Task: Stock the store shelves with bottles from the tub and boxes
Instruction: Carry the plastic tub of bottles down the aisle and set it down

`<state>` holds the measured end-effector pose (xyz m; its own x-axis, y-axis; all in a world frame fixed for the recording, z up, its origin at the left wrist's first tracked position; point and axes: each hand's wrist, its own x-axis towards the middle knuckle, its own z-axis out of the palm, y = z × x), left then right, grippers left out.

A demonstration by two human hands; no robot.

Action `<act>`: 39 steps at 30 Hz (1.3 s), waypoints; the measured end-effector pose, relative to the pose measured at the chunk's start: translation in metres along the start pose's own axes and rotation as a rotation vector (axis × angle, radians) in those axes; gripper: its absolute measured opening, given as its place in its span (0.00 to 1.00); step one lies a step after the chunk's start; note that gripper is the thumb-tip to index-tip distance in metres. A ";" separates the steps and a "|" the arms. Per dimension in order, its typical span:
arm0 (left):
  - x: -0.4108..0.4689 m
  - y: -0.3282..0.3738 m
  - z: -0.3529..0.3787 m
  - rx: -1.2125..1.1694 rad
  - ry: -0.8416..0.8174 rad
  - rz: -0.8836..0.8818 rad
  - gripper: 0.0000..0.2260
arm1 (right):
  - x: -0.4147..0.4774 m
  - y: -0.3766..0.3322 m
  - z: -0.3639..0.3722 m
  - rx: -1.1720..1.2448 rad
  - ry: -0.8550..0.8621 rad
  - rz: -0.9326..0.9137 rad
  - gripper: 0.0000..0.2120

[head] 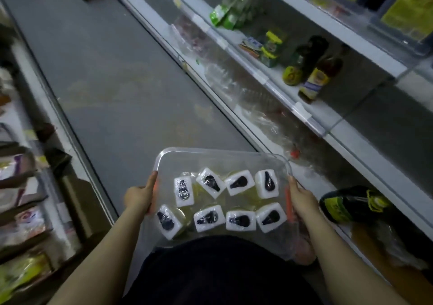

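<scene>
A clear plastic tub (210,150) is held at lower centre of the frame, above the grey floor (105,70) of the aisle. The left hand (140,198) is curled round the tub's left short side, thumb on the rim. The right hand (302,199) is wrapped round the right short side, beside an orange clip (289,205). Both grips are closed on the tub and nothing else is held.

Eight bottles (239,182) are seen from above inside the tub, in two rows, with white square caps and yellowish contents. Some are tilted.

A white shelf (332,114) runs along the right of the frame, with dark bottles (321,77) standing at centre right. A lying bottle (351,204) is seen at lower right on a lower level.

Handling, as judged: the loaded tub is likely fairly heavy, and its thin walls are likely to flex. It is best kept level and held by both short sides, as now, so the loose bottles do not slide or tip. Whether the bottles are glass or plastic cannot be told. Each is best taken by the body below the cap, as the caps look smooth and film-wrapped.
</scene>
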<state>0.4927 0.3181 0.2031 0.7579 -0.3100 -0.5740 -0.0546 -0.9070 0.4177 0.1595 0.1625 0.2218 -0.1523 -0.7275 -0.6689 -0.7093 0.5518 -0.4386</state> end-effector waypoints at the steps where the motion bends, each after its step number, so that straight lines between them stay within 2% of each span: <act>1: 0.014 -0.003 -0.012 0.000 0.010 -0.009 0.31 | 0.000 -0.018 0.013 -0.025 -0.016 -0.005 0.35; 8: 0.087 -0.012 -0.088 -0.124 0.089 -0.044 0.33 | 0.004 -0.125 0.082 -0.077 0.000 -0.154 0.36; 12: 0.118 -0.022 -0.107 -0.183 0.114 -0.100 0.34 | 0.012 -0.178 0.102 -0.178 0.019 -0.268 0.37; 16: 0.145 -0.019 -0.119 -0.223 0.091 -0.164 0.34 | 0.029 -0.222 0.123 -0.226 -0.042 -0.317 0.38; 22: 0.189 0.013 -0.130 -0.266 0.076 -0.280 0.35 | 0.076 -0.303 0.150 -0.278 -0.132 -0.355 0.31; 31: 0.246 0.091 -0.149 -0.351 0.244 -0.332 0.29 | 0.150 -0.470 0.183 -0.396 -0.242 -0.507 0.34; 39: 0.315 0.108 -0.183 -0.467 0.323 -0.413 0.34 | 0.172 -0.579 0.239 -0.429 -0.306 -0.597 0.34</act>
<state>0.8448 0.1747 0.1961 0.8154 0.1996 -0.5435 0.5099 -0.6920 0.5110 0.7087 -0.1846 0.2176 0.4891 -0.6719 -0.5561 -0.8240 -0.1469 -0.5473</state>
